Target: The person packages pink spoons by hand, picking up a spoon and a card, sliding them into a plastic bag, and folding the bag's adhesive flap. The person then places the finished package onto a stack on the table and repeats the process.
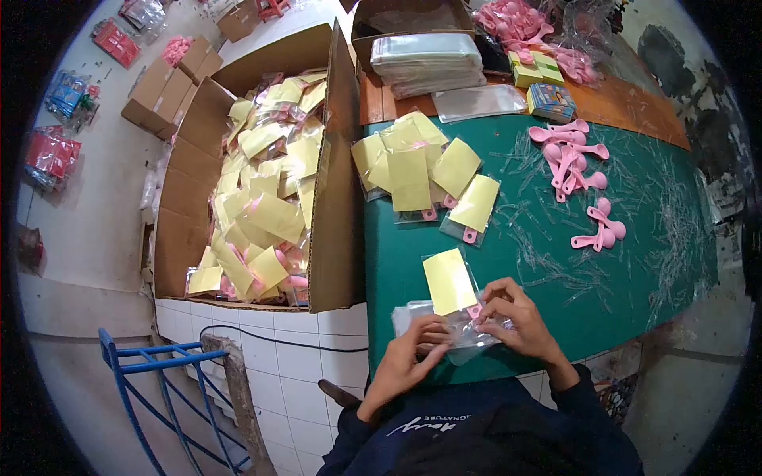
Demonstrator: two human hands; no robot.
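Note:
A clear plastic bag with a yellow card (449,282) and a pink handle end (474,311) lies at the near edge of the green table. My left hand (413,351) is at the bag's lower left, its fingers curled on the plastic. On the other side, my right hand (514,319) has its fingers bent together at the bag's right edge, beside the pink piece. What its fingertips pinch is too small to make out. Beneath and left of the card are more clear bags (403,317). Filled bags with yellow cards (409,181) lie farther up the table.
A large cardboard box (335,174) full of carded bags stands left of the green table (508,262). Pink spoons (565,163) and scattered clear strips (548,230) lie to the right. Stacked clear bags (427,59) and picture cards (552,101) are at the back.

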